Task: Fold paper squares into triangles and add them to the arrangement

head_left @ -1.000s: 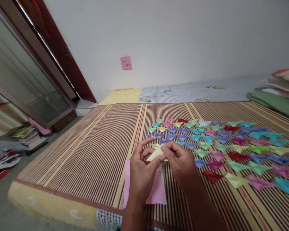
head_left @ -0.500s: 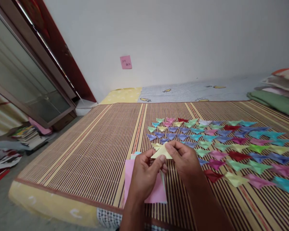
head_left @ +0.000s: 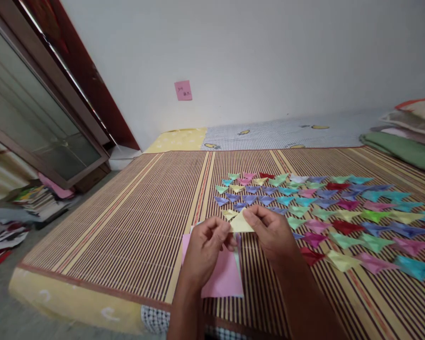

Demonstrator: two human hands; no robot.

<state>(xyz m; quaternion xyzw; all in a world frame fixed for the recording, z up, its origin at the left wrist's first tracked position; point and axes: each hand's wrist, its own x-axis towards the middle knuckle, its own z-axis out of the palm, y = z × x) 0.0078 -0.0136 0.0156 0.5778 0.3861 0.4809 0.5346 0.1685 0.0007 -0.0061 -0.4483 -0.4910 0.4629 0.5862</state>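
Observation:
Between my two hands, above the mat, is a folded pale yellow piece of paper in a triangle shape. My left hand pinches its left corner between thumb and fingers. At the right, my right hand grips its upper edge, thumb in front. Under my left hand and wrist lies a stack of square paper sheets, pink on top, with a greenish edge showing. Many small folded paper shapes in several colours are spread in rows to the right of and beyond my hands.
A striped bamboo mat covers the bed. Folded bedding is piled at the far right. A pink note is stuck to the white wall. At the left stand a glass-panelled door and a pile of books.
My left thumb has moved from the paper's lower front edge to its left corner. My right hand keeps its grip. The view has shifted slightly.

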